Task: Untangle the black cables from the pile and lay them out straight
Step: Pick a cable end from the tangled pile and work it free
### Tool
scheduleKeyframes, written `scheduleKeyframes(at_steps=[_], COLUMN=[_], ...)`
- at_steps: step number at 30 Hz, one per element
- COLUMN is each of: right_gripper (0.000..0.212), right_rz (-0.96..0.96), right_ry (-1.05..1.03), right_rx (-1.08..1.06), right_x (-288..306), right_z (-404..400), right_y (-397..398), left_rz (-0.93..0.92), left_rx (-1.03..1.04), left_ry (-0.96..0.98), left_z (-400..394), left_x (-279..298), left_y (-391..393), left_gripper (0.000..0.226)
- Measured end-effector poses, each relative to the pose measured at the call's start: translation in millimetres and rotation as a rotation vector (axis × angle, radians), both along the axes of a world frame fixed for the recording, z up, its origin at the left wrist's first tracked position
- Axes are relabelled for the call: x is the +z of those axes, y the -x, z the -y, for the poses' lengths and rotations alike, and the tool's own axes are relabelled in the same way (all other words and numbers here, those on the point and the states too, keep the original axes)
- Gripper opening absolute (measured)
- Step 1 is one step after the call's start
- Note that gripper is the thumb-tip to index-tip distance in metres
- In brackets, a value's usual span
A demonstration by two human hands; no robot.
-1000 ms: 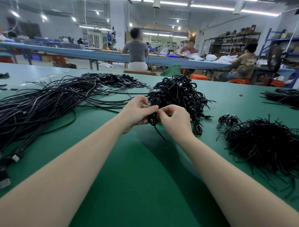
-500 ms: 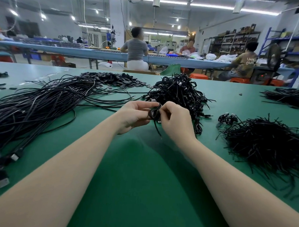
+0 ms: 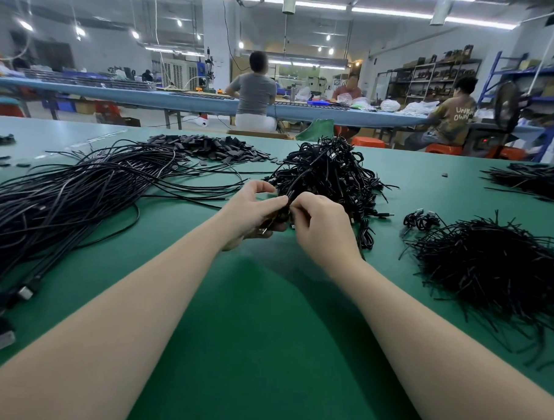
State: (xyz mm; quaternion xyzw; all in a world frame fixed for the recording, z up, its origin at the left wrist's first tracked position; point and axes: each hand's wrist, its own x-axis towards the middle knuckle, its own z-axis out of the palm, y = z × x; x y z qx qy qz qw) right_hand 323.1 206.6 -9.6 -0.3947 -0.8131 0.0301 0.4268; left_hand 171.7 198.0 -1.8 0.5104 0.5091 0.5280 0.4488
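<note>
1. Both hands had lifted slightly since half a second earlier, and the small coil between them had opened into a strand running up toward the pile.
2. Left hand [image 3: 256, 213] cradled the bundled cable [image 3: 270, 224] low in its curled fingers, thumb and forefinger pinching the strand — a firm grip.
3. Right hand [image 3: 324, 226] pinched the same strand just beside the left, fingertips tucked in tight.
4. Tangled pile [image 3: 329, 177] sat directly behind the hands on the green table [image 3: 264, 336]; the straightened cables [image 3: 63, 197] lay fanned out to the left.
5. Best move, by my reckoning — hold the left steady as an anchor and draw the right along slowly, so nothing snags on the pile.
</note>
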Motion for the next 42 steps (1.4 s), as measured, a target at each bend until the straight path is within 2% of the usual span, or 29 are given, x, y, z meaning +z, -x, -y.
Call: scheduleKeyframes(at_steps=[3, 5, 8, 10, 14, 17, 18, 20, 25, 28, 32, 34, 38, 42], right_gripper=[0.018, 0.018, 0.017, 0.017, 0.016, 0.017, 0.018, 0.017, 0.018, 0.014, 0.007, 0.007, 0.011, 0.014], right_rz=[0.086, 0.135, 0.104, 0.047, -0.021, -0.039, -0.049, -0.049, -0.040, 0.033, 0.100, 0.073, -0.022, -0.041], right_ry=[-0.053, -0.101, -0.138, -0.142, -0.129, -0.134, -0.135, -0.129, -0.147, -0.176, -0.279, -0.276, -0.131, -0.073], right_rx=[0.000, -0.003, -0.021, -0.025, -0.013, 0.008, 0.013, 0.010, -0.005, 0.010, -0.030, -0.052, -0.091, -0.091], right_x=[-0.1, -0.4, 0.7, 0.5, -1.0, -0.7, -0.5, -0.4, -0.2, 0.1, 3.5, 2.7, -3.6, -5.3], right_z=[1.2, 1.4, 0.7, 1.3, 2.3, 2.3, 2.3, 2.5, 0.7, 1.3, 7.3, 6.3, -2.1, -3.3], right_y=[2.1, 3.2, 1.5, -0.2, -0.3, 2.1, 2.6, 3.3, 2.8, 3.3, 3.9, 3.0, -3.6, -4.8], left_rz=[0.013, 0.087, 0.158, 0.113, -0.037, -0.106, -0.116, -0.091, 0.024, 0.112, 0.252, 0.296, 0.182, 0.012], left_rx=[-0.072, -0.126, -0.159, -0.192, -0.198, -0.067, -0.034, -0.019, -0.012, 0.024, -0.084, -0.133, -0.211, -0.108], left_ry=[0.092, 0.120, 0.121, 0.097, -0.005, -0.094, -0.106, -0.102, -0.063, 0.018, 0.057, 0.054, 0.054, -0.014], left_z=[1.4, 1.1, 0.0, -1.1, -0.8, -3.1, -3.9, -5.2, -4.1, -1.6, 1.5, 0.2, -1.3, -3.3], left_x=[0.4, -1.5, -2.6, -3.8, -9.1, -10.7, -10.6, -10.9, -6.7, -1.5, 0.0, -0.5, -7.5, -15.5], left_y=[4.2, 8.4, 11.9, 12.2, 11.4, 10.1, 10.1, 9.9, -0.6, -3.3, -4.6, -4.9, -0.5, 0.3], left_gripper=[0.004, 0.013, 0.029, 0.035, 0.031, 0.010, 0.013, 0.011, 0.020, 0.024, 0.004, 0.018, 0.041, 0.026])
